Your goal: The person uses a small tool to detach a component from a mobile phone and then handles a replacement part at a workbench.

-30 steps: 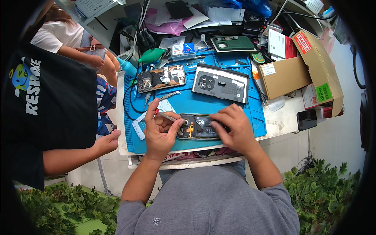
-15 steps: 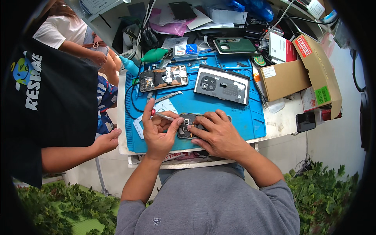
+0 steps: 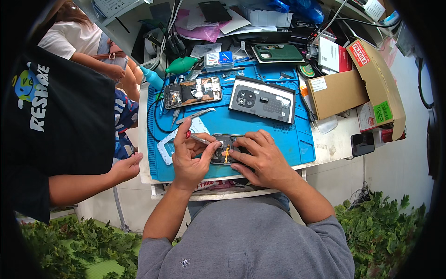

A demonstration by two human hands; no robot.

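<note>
My left hand (image 3: 189, 160) keeps a slim screwdriver (image 3: 200, 139) with a red end cap between its fingers. Its thumb and a fingertip pinch at the upper left of an opened phone (image 3: 219, 157), over a small light round part. My right hand (image 3: 264, 157) curls over the phone's right side and covers much of it, its fingertips touching the inside. Between the hands an orange flex cable (image 3: 227, 152) shows in the dark housing. Beyond the left hand lie metal tweezers (image 3: 197, 115) and a white patterned card (image 3: 166, 148).
The phone lies on a blue work mat (image 3: 297, 153). Farther back are another opened phone (image 3: 193, 92), a dark phone back panel (image 3: 262, 100), a green case (image 3: 278, 52) and a green blower (image 3: 181, 65). Cardboard boxes (image 3: 339, 95) stand right. A bystander's hand (image 3: 126, 168) hangs left.
My right fingers have shifted slightly right, showing more of the orange flex cable. The left hand still carries the screwdriver and stays at the phone's left end.
</note>
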